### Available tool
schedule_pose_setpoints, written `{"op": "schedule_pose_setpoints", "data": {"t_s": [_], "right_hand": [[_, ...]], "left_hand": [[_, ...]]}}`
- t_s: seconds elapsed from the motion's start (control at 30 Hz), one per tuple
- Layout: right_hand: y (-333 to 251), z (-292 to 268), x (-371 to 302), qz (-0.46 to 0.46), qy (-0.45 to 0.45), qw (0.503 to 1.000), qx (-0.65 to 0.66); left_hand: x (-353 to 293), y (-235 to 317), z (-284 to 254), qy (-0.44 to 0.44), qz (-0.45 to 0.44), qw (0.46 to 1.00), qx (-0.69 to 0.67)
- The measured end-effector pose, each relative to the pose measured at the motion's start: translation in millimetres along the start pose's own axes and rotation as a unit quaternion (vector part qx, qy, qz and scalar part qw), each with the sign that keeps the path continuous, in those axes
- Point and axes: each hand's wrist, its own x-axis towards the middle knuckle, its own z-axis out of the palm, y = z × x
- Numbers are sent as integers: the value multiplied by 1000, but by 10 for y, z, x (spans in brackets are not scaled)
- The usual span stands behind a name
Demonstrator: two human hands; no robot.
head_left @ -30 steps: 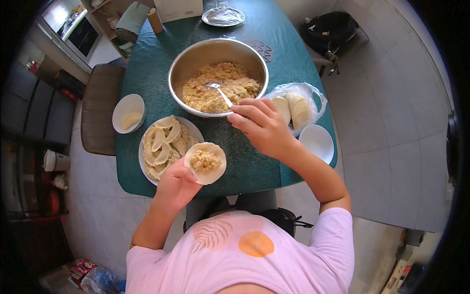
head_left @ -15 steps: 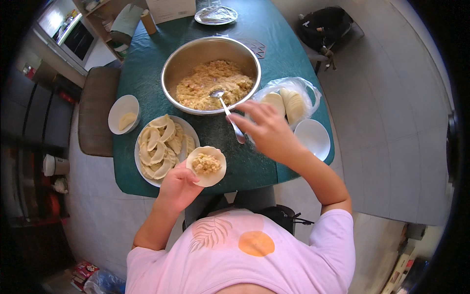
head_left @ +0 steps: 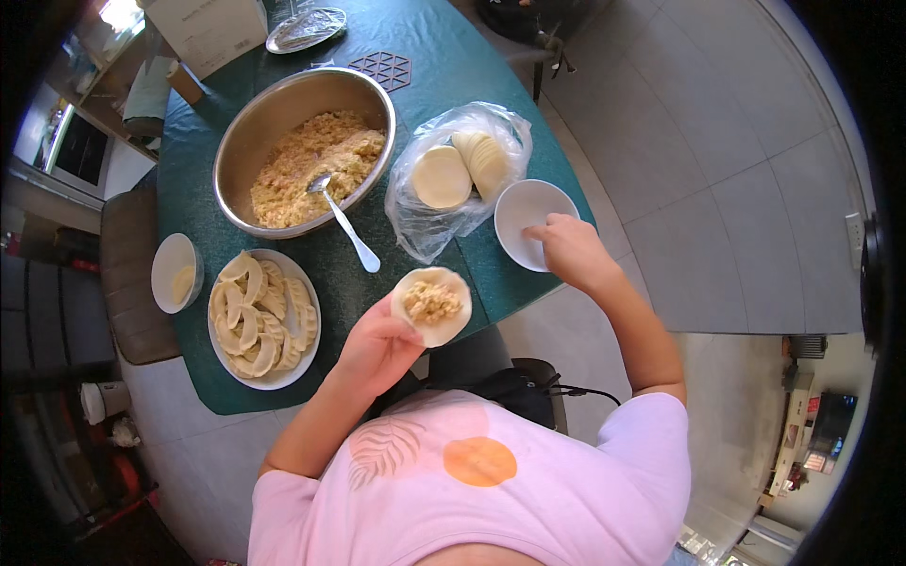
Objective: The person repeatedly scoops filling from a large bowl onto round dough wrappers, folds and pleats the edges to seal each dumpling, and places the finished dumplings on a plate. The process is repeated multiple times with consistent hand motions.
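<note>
Head view: holding a filled dough wrapper (head_left: pixel 432 307) in the left hand (head_left: pixel 379 347) by the near edge of the surface (head_left: pixel 345 307); pointing one finger of the narrowly curled right hand (head_left: pixel 578 251) into the white bowl (head_left: pixel 515 215) at the right corner.

Soft, bright light covers the surface (head_left: pixel 444 80), its far end faintly glossy. Straight edges bend toward darkened corners.
</note>
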Motion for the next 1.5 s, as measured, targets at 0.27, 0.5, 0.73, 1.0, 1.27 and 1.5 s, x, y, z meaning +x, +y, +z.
{"op": "schedule_pose_setpoints", "data": {"t_s": [0.27, 0.5, 0.73, 1.0, 1.27, 1.5], "right_hand": [[-49, -351, -109, -45, 130, 964, 226], [-485, -520, -171, -207, 183, 927, 252], [-472, -533, -266, -172, 217, 926, 255], [-408, -554, -312, -166, 225, 910, 307], [-364, -691, -133, -266, 175, 915, 249], [-385, -753, -126, -253, 150, 912, 285]], "left_hand": [[270, 31, 255, -49, -33, 998, 10], [300, -11, 458, -76, -58, 995, 23], [276, 50, 422, -40, -25, 999, 12], [285, 119, 424, -65, -57, 996, 14], [287, 102, 480, -112, -159, 980, 36], [260, 119, 505, -112, -141, 983, 35]]}}
